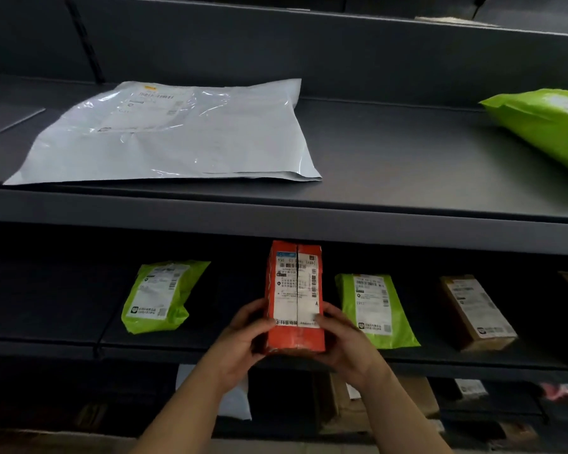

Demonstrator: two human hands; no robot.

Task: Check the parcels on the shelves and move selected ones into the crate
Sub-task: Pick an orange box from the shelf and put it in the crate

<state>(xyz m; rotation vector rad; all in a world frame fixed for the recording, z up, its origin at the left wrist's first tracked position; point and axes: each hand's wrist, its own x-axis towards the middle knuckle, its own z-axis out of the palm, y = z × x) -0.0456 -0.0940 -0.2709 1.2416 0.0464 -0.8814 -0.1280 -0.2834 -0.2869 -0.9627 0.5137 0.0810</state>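
Both hands are on the orange box [295, 298], an upright carton with a white shipping label and barcodes facing the camera and a seam running down its middle. The left hand [243, 335] wraps its lower left side, the right hand [343, 342] its lower right: each grip is closed around the box, held in front of the middle shelf [79, 345]'s front edge. On that shelf sit a green mailer [159, 296] to the left, a second green mailer [376, 309] just right of the box, and a brown carton [476, 311] further right, all label-up and apart from each other. Up on the upper shelf [407, 165], a flat grey poly bag [177, 136] lies at the left, a puffy green bag [545, 122] at the far right, with broad bare shelf between them. Below, the bottom level is dim; some cartons and a white bag show, hard to make out.
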